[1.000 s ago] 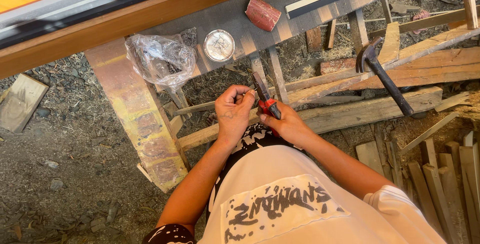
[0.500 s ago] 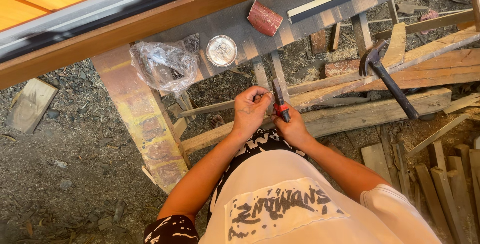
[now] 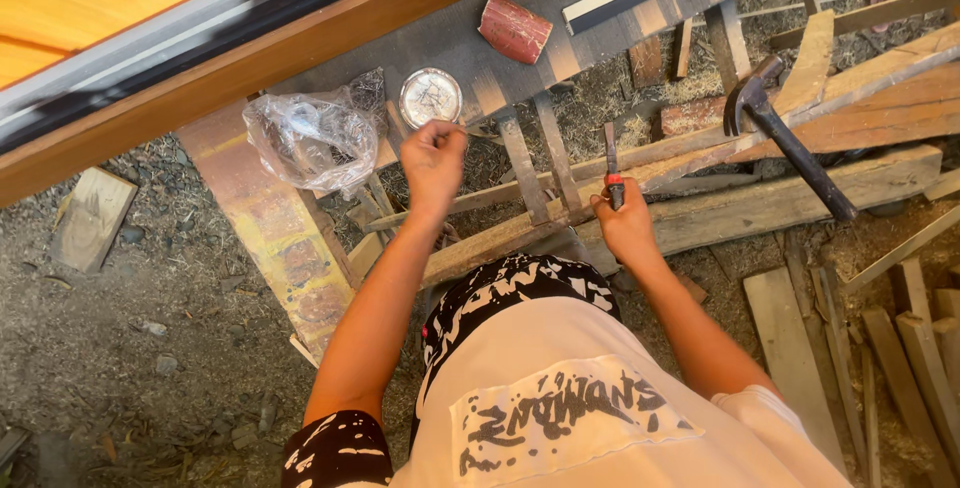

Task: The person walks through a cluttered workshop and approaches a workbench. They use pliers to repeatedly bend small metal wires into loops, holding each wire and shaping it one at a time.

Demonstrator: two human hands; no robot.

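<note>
Pliers (image 3: 611, 163) in right hand (image 3: 625, 228) — planks' edge

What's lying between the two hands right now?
In the head view, two narrow wooden slats lie between the left hand and the right hand, which grips red-handled pliers. Below them runs a long plank.

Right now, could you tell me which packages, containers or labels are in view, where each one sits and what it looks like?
Crumpled clear plastic bag: on the grey board, left of the left hand; see-through, wrinkled.
Round silver tin lid: just above that hand; shiny disc.
Red-brown curved piece: further up the board; kind unclear.
Right hand grips a red-handled tool, no label visible.
</note>
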